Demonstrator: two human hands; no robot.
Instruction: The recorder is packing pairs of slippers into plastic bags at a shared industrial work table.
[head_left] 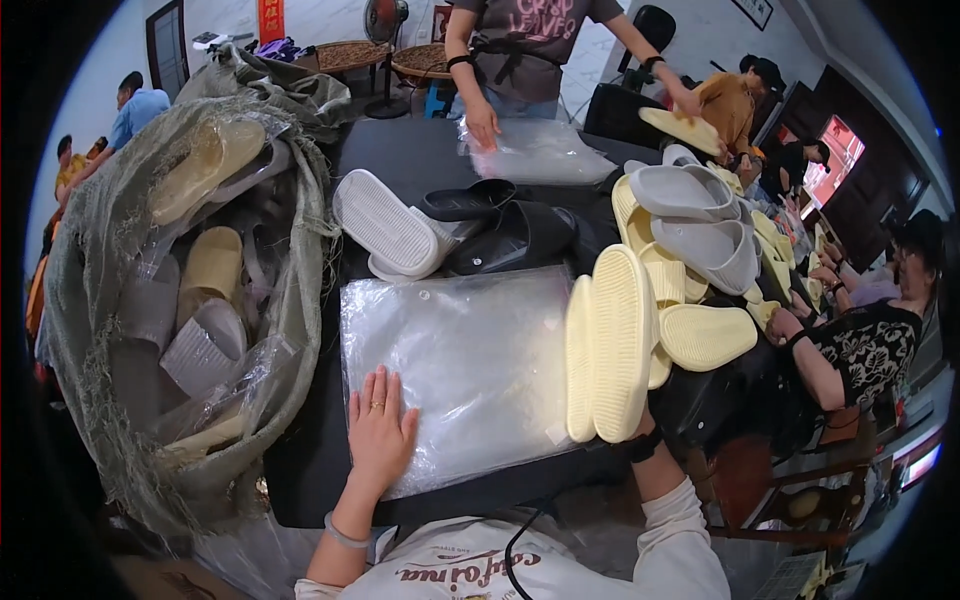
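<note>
Beneath the left fingers [379, 387] lies a clear plastic bag [480, 370]

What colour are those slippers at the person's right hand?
The slippers are pale yellow, best seen in the head view.

My right hand [643, 421] holds the pale yellow slippers [622, 345] near the table's [310, 475] near edge, its fingers mostly hidden behind them. Beyond the far edge, the picture's top cuts off a standing person [530, 55] above the chest. Beside the left edge, overlaps and plastic stop me counting the bagged slippers [210, 270] inside the sack [85, 330].
</note>
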